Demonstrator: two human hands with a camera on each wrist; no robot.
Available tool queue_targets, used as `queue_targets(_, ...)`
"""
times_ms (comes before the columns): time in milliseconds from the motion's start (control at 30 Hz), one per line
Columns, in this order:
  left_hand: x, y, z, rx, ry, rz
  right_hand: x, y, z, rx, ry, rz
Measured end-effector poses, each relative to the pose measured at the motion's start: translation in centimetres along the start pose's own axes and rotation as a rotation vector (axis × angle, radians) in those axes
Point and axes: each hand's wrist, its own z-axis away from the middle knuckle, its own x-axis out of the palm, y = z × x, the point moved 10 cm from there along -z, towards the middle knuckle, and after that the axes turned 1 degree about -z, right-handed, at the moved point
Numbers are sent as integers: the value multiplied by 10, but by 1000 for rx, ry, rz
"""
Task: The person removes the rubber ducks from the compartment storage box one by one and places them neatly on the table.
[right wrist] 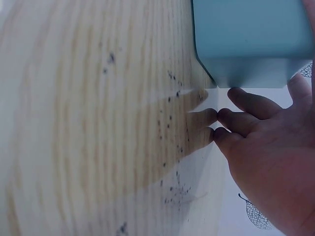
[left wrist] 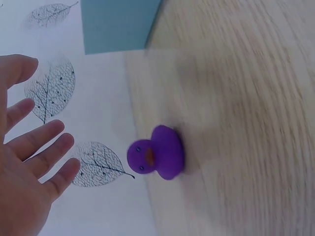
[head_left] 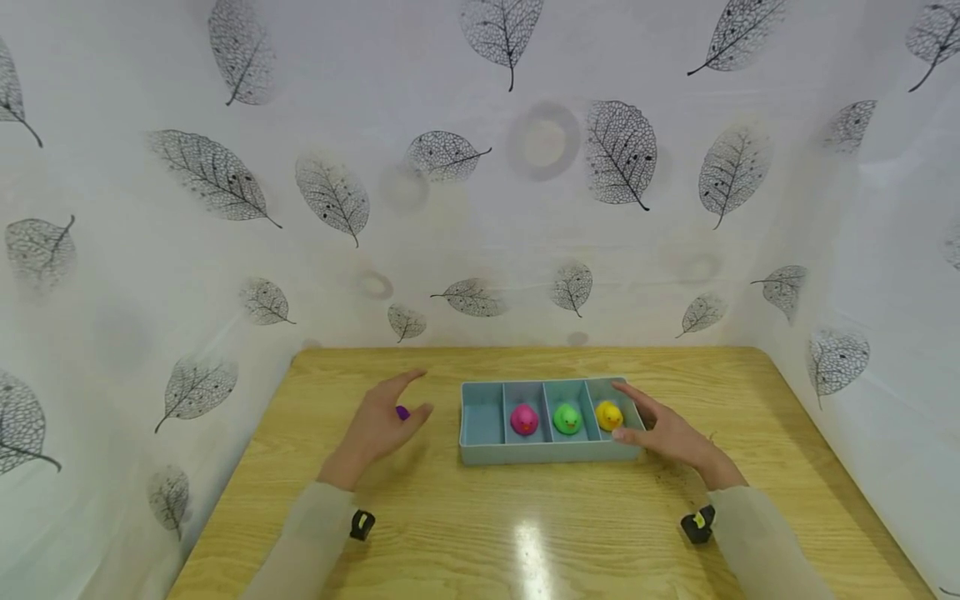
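Observation:
A purple rubber duck with an orange beak stands on the table at the left, mostly hidden behind my left hand in the head view. That hand is spread around the duck without touching it; in the left wrist view a gap shows between fingers and duck. My right hand holds the right end of a pale blue divided box, thumb at the front rim, forefinger at the back rim. Pink, green and yellow rubber ducks sit in separate compartments. The leftmost compartment is empty.
The wooden table carries a bright light reflection near its front. White cloth printed with dark leaves hangs behind and on both sides. Dark specks mark the tabletop beside the right hand. A small black device sits at each wrist.

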Motion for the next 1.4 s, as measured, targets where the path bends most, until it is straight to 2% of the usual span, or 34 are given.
queue_targets(333,10,24,-11,4,-45,58,1,0,0,2,0,-10)
queue_targets(600,20,44,-16,71,-78,92,0,-1,0,0,1,-1)
queue_targets(833,28,61,-19,123,-80,144,0,3,-1,11,1,7)
queue_targets(1100,46,75,-23,189,-90,146,-1,1,-1,6,5,11)
queue_targets(1400,61,80,-27,158,-156,204,0,1,0,8,0,-3)
